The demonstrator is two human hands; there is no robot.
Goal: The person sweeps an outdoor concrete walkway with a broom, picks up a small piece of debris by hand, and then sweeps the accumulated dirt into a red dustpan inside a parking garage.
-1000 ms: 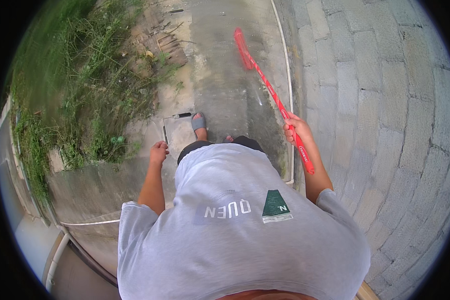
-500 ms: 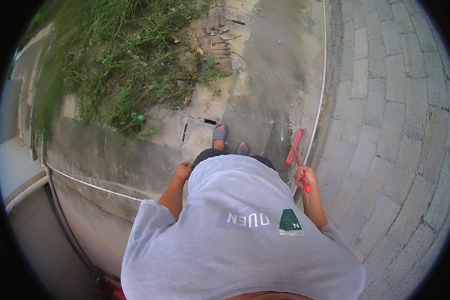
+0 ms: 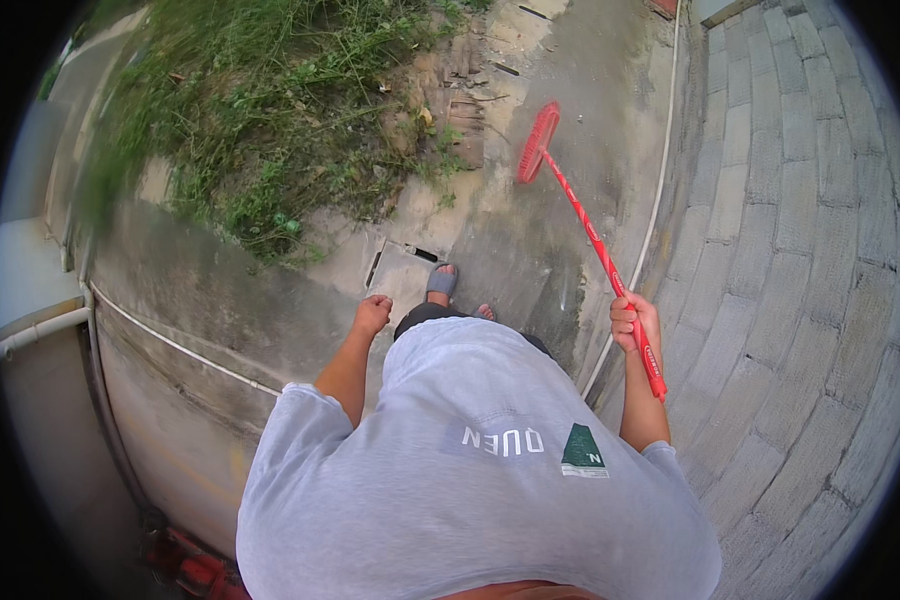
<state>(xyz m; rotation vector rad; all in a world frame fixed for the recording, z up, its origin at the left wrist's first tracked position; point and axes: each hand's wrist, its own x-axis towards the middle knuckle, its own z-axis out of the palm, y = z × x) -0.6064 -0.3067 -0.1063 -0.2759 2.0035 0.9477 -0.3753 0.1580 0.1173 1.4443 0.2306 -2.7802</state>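
My right hand (image 3: 636,322) is wrapped round the handle of a red broom (image 3: 595,240), close to its upper end. The handle slants away to the far left, and the wide bristled head (image 3: 539,142) is held out in front over the concrete path, tilted; whether it touches the ground I cannot tell. At my left side, my left hand (image 3: 373,314) hangs with its fingers curled in, and nothing shows in it. My feet in grey slippers (image 3: 442,281) stand on the path beside a slotted concrete cover (image 3: 400,272).
Green weeds (image 3: 260,130) spread over the far left, edged by broken bricks (image 3: 465,125). A grey block wall (image 3: 770,250) rises along the right, with a thin white pipe (image 3: 658,190) at its foot. Something red (image 3: 195,568) lies at lower left, near a wall pipe (image 3: 42,332).
My right hand has lifted slightly, and the broom head has swung forward and left, from beside the wall to out over the path. My left arm has risen a little.
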